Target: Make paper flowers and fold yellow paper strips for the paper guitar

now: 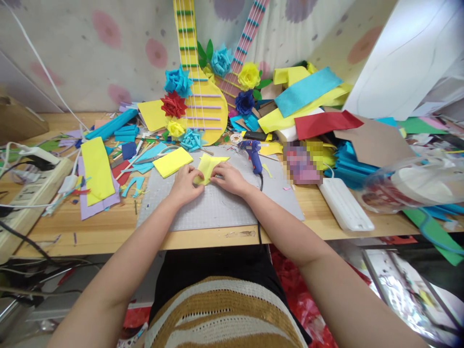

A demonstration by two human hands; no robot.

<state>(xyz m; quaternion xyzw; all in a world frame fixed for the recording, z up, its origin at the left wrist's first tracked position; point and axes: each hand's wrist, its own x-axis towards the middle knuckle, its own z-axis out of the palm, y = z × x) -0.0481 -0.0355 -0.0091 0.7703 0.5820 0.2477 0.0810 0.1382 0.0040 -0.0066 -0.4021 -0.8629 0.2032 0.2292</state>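
Over the grey rectangular cutting mat (224, 212), the left hand (186, 186) grasps with bent fingers the left edge of a small folded sheet of bright yellow paper (209, 165); the right hand (229, 178) pinches its right edge; so this sheet is held between both hands; a blue plastic glue gun (254, 155) is near the right hand.

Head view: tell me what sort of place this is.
Probably a papercraft workspace, whether at home or in a workshop I can't tell: a blue hot glue gun on a gray cutting mat, and a red rose seemingly made of paper.
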